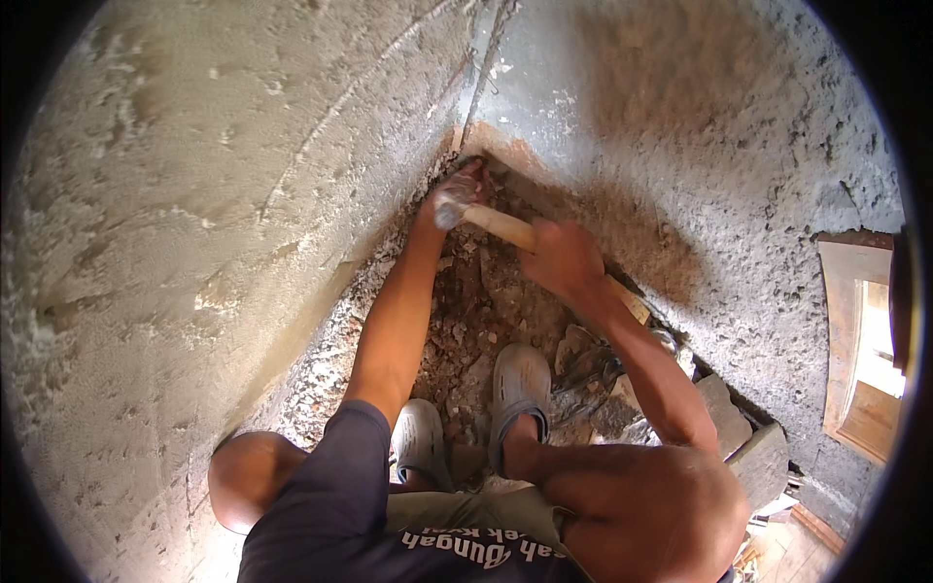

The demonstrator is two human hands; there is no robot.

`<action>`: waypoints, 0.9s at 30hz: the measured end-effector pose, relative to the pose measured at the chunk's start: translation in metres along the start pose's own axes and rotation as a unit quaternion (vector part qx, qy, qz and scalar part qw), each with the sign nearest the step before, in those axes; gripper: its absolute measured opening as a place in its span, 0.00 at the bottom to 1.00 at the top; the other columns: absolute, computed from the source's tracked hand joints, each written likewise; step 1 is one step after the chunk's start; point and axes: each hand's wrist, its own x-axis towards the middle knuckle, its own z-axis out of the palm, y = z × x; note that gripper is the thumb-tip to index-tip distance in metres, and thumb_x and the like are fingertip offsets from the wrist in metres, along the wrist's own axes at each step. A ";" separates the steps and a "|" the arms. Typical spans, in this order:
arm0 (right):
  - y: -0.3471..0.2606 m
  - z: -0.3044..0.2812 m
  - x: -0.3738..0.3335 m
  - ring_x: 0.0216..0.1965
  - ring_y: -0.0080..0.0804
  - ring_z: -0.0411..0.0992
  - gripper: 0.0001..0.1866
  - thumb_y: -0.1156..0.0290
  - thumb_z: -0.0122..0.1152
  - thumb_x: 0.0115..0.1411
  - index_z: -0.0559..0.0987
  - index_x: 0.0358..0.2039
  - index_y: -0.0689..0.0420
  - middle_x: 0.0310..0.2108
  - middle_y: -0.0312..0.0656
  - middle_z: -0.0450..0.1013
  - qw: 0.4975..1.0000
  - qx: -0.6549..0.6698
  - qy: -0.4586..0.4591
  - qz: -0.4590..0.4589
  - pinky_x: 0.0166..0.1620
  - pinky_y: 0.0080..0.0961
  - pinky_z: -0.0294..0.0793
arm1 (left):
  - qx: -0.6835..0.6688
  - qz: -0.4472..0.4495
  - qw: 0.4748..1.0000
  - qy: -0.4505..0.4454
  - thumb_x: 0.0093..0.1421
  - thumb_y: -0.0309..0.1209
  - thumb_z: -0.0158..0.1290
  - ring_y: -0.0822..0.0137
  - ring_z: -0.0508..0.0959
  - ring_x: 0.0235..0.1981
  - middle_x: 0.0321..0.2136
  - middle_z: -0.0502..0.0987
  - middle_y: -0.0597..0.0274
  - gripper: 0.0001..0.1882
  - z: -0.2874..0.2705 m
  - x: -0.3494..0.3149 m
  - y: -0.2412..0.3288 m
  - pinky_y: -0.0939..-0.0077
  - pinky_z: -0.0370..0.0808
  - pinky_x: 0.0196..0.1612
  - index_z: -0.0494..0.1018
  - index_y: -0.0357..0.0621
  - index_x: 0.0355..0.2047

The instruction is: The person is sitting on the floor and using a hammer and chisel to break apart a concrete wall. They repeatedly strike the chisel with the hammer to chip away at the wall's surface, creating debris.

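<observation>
My right hand [566, 258] is wrapped round the wooden handle of a hammer [500, 225]. The blurred metal head of the hammer lies over my left hand [465, 183] in this view, and whether they touch cannot be told. Low in the corner where two rough walls meet, my left hand is closed near the base of the walls. What its fingers grip is too small and blurred to make out. Reddish bare patches show on the wall right beside those fingers.
Rough plastered walls rise on the left [214, 194] and right [739, 165]. Broken rubble [466, 301] covers the floor between them. My feet stand there in grey clogs [521, 379]. Stone slabs [758, 464] lean along the right wall, below a wooden frame [842, 340].
</observation>
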 end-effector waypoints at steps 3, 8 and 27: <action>-0.003 0.002 -0.019 0.33 0.49 0.80 0.09 0.66 0.66 0.49 0.80 0.30 0.54 0.27 0.46 0.79 0.984 0.097 0.037 -0.145 0.37 0.44 0.81 | -0.036 -0.091 0.994 -0.056 0.73 0.41 0.45 0.76 0.62 0.13 0.19 0.70 0.68 0.14 0.001 0.004 0.002 0.75 0.68 0.22 0.72 0.47 0.35; 0.010 -0.008 0.012 0.33 0.49 0.81 0.09 0.66 0.66 0.51 0.79 0.29 0.57 0.28 0.51 0.79 0.994 0.055 -0.016 -0.098 0.37 0.43 0.81 | -0.060 -0.078 0.990 -0.099 0.73 0.40 0.45 0.77 0.62 0.12 0.18 0.69 0.70 0.12 -0.012 0.014 -0.004 0.80 0.61 0.15 0.72 0.49 0.38; 0.004 0.031 -0.009 0.27 0.50 0.78 0.14 0.62 0.69 0.46 0.79 0.32 0.53 0.24 0.43 0.78 0.999 0.003 -0.048 0.008 0.32 0.47 0.77 | 0.088 -0.047 0.995 -0.010 0.65 0.47 0.58 0.78 0.67 0.16 0.19 0.71 0.75 0.15 -0.020 0.002 -0.003 0.81 0.67 0.22 0.75 0.49 0.39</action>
